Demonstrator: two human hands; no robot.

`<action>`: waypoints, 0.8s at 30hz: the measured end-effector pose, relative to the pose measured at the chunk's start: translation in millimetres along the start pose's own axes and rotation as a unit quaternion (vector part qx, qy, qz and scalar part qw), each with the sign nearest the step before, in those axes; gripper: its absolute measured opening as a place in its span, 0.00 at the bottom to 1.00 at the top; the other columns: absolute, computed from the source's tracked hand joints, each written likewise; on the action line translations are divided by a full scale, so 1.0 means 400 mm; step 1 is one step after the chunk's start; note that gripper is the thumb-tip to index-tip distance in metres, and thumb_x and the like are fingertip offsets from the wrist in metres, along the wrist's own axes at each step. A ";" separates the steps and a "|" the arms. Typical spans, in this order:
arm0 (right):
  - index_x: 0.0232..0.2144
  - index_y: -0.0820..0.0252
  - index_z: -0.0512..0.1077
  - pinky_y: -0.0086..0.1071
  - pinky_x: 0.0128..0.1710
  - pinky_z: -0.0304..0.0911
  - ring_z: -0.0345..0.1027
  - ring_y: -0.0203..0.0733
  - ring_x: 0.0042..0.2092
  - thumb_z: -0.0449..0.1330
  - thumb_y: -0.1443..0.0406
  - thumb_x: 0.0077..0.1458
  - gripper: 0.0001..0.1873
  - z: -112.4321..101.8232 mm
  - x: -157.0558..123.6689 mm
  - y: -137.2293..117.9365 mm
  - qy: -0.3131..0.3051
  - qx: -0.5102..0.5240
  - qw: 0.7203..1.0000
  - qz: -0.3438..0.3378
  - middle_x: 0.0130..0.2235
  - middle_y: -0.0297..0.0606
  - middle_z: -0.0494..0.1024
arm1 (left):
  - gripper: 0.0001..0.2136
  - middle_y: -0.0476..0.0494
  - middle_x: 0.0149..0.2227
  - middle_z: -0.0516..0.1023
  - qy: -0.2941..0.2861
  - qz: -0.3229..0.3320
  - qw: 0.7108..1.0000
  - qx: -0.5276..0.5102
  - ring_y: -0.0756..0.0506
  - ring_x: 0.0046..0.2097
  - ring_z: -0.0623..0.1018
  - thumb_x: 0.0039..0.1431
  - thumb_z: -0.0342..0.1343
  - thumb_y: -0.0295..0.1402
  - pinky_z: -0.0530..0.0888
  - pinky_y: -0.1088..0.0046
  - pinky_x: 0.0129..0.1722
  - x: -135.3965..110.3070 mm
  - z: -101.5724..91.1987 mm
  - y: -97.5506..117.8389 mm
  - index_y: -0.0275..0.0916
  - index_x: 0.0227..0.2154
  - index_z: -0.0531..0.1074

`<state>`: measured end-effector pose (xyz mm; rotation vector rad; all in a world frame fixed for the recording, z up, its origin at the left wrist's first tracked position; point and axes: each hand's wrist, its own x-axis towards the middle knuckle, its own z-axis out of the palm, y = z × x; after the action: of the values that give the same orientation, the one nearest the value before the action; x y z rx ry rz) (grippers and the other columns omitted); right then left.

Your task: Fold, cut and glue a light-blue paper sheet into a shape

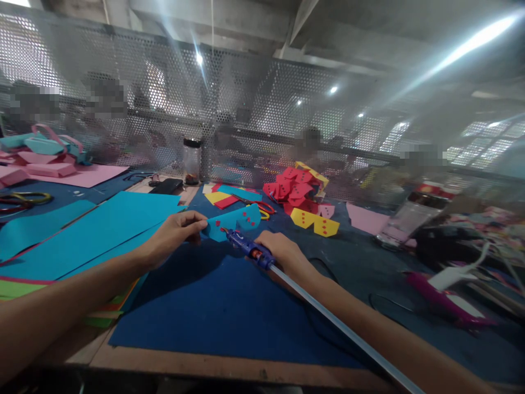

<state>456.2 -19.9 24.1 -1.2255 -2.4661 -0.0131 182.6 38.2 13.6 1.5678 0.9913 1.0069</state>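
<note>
My left hand [177,232] pinches the left end of a folded blue paper cutout [229,220] marked with small red shapes, and holds it up off the table. Wrapped around a blue hot glue gun [251,249] is my right hand [283,253]. A long clear glue stick [336,323] runs out of the gun's back end over my right forearm. The gun's nozzle is at the lower edge of the blue cutout; whether it touches is unclear. A yellow cutout with red marks [315,222] lies just beyond my right hand.
Blue paper sheets [110,232] are stacked at left. Behind stand a heap of red cutouts [293,189] and red-handled scissors [262,207]. A glass jar [192,161] is by the perforated metal screen [246,98]. A clear bottle [410,216] and a magenta power strip [451,298] are on the right.
</note>
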 end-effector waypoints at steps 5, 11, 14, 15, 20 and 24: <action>0.39 0.57 0.70 0.32 0.40 0.57 0.67 0.43 0.40 0.59 0.65 0.58 0.06 -0.003 -0.002 -0.002 0.003 0.008 1.000 0.000 0.39 0.38 0.76 | 0.13 0.52 0.24 0.71 0.003 -0.001 1.000 0.000 0.49 0.27 0.72 0.54 0.61 0.44 0.69 0.71 0.30 0.000 0.000 0.001 0.38 0.34 0.74; 0.39 0.57 0.70 0.32 0.40 0.57 0.67 0.43 0.40 0.59 0.65 0.58 0.05 -0.005 -0.002 -0.004 0.007 0.008 1.000 -0.010 0.39 0.39 0.76 | 0.14 0.52 0.25 0.71 0.005 -0.001 1.000 -0.005 0.50 0.27 0.72 0.54 0.62 0.45 0.69 0.72 0.30 0.002 -0.001 -0.004 0.38 0.34 0.74; 0.39 0.58 0.70 0.32 0.40 0.57 0.67 0.43 0.39 0.58 0.65 0.59 0.05 -0.005 -0.003 -0.002 0.012 0.011 1.000 -0.016 0.39 0.39 0.76 | 0.14 0.52 0.25 0.71 0.002 0.000 1.000 -0.008 0.50 0.27 0.72 0.54 0.62 0.44 0.68 0.72 0.31 0.002 -0.003 -0.006 0.37 0.35 0.74; 0.39 0.58 0.70 0.32 0.40 0.57 0.67 0.43 0.39 0.59 0.65 0.59 0.06 -0.005 -0.003 -0.002 0.011 0.012 1.000 -0.019 0.39 0.39 0.76 | 0.14 0.52 0.24 0.71 0.003 0.000 1.000 -0.009 0.50 0.27 0.72 0.54 0.62 0.44 0.68 0.72 0.31 0.001 -0.003 -0.006 0.37 0.35 0.74; 0.40 0.58 0.70 0.33 0.41 0.57 0.68 0.44 0.41 0.59 0.67 0.58 0.07 -0.006 -0.004 -0.003 -0.002 0.017 0.999 -0.035 0.39 0.40 0.75 | 0.13 0.52 0.24 0.72 0.007 0.000 1.000 -0.008 0.50 0.28 0.71 0.55 0.62 0.43 0.68 0.72 0.31 0.002 -0.005 -0.008 0.38 0.34 0.74; 0.41 0.58 0.70 0.33 0.41 0.57 0.68 0.44 0.42 0.58 0.68 0.58 0.07 -0.005 -0.004 -0.004 -0.008 0.015 0.999 -0.035 0.40 0.40 0.75 | 0.14 0.52 0.24 0.72 0.008 -0.001 1.000 -0.012 0.50 0.27 0.71 0.55 0.62 0.43 0.68 0.73 0.31 0.002 -0.004 -0.009 0.37 0.35 0.74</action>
<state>456.4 -22.3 25.7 -1.1321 -2.5127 0.0142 180.8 40.2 10.6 1.5398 0.9879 1.0274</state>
